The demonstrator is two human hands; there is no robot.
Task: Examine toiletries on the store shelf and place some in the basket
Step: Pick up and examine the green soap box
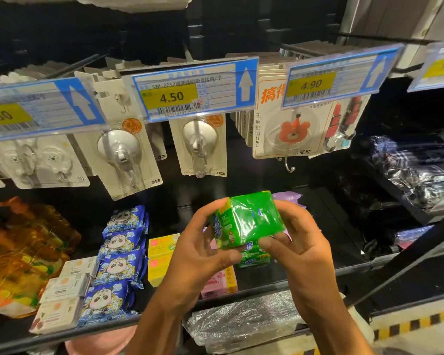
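I'm holding both forearms up, my left grip (pixel 203 244) and right grip (pixel 301 242) curling, fingers and thumbs, round the green pack (pixel 249 219).

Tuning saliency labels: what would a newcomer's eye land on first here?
The bright green pack at centre, gripped by the left hand and right hand in front of the shelf. Next, the yellow 4.50 price tag and 4.90 price tag on the rail above, over the hanging hook cards. Then the blue panda packs stacked on the lower shelf, left of the hands.
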